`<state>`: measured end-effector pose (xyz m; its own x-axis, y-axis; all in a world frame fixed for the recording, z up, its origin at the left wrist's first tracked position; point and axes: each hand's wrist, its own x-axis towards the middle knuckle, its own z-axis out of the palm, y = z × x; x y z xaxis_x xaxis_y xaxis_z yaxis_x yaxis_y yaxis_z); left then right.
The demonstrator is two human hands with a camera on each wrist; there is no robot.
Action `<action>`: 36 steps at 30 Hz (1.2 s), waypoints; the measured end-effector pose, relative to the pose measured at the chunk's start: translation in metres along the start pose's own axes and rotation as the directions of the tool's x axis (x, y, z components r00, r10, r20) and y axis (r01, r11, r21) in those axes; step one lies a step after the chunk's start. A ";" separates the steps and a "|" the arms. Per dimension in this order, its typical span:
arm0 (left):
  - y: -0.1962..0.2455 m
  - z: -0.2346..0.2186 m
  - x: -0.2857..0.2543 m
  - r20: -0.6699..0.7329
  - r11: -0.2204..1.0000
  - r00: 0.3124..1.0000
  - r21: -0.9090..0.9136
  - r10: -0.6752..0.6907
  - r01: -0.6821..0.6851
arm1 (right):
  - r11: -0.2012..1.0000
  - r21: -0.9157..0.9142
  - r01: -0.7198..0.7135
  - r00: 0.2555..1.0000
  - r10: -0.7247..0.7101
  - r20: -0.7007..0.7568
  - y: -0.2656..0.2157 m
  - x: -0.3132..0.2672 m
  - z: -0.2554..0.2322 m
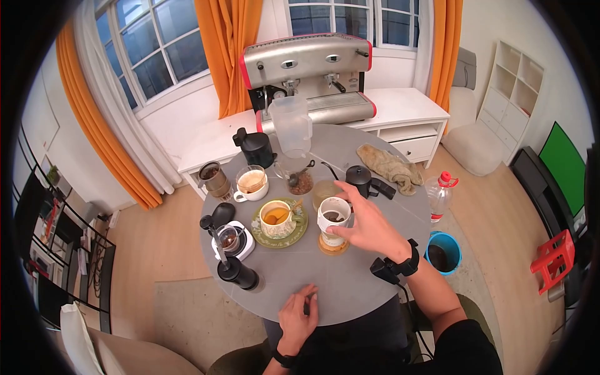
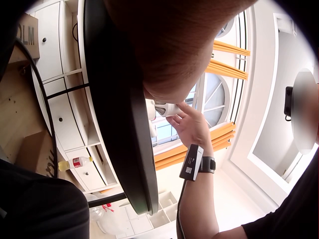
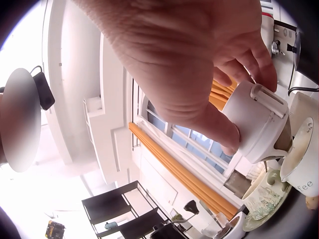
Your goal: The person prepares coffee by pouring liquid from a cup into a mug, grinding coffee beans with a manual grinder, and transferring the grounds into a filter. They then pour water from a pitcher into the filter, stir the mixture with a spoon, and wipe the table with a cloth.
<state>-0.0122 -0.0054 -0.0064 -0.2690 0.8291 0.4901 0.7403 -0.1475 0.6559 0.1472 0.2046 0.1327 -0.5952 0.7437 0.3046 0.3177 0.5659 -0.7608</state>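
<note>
My right hand (image 1: pixel 372 228) grips a small white pitcher (image 3: pixel 251 122) between thumb and fingers. In the right wrist view, the pitcher tilts with its spout over a white mug (image 3: pixel 299 162) lettered "ffee". A round cork-coloured coaster (image 1: pixel 333 245) lies below the pitcher in the head view. Just left stands a patterned cup (image 1: pixel 276 215) of amber liquid with a spoon, on a green saucer (image 1: pixel 281 242). My left hand (image 1: pixel 299 315) rests at the near table edge, fingers loosely curled, holding nothing. In its wrist view the forearm hides much.
On the round grey table (image 1: pixel 275 300) stand a black hand grinder (image 1: pixel 239 275), a white scale (image 1: pixel 249 244), a glass of beans (image 1: pixel 301 182), a black kettle (image 1: pixel 359 178), a clear plastic jug (image 1: pixel 290 122) and a brown towel (image 1: pixel 387 165). An espresso machine (image 1: pixel 306 75) sits behind. A blue bucket (image 1: pixel 459 244) is right.
</note>
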 end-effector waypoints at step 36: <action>-0.001 0.001 -0.002 -0.005 1.000 1.000 -0.003 -0.023 0.023 | 0.850 0.465 -0.247 0.919 0.054 0.389 -0.022 0.102 0.191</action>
<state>-0.0123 -0.0064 -0.0087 -0.2891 0.8298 0.4773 0.7322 -0.1296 0.6687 -0.0614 0.1999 0.0709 -0.8173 0.5759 0.0156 0.0742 0.1319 -0.9885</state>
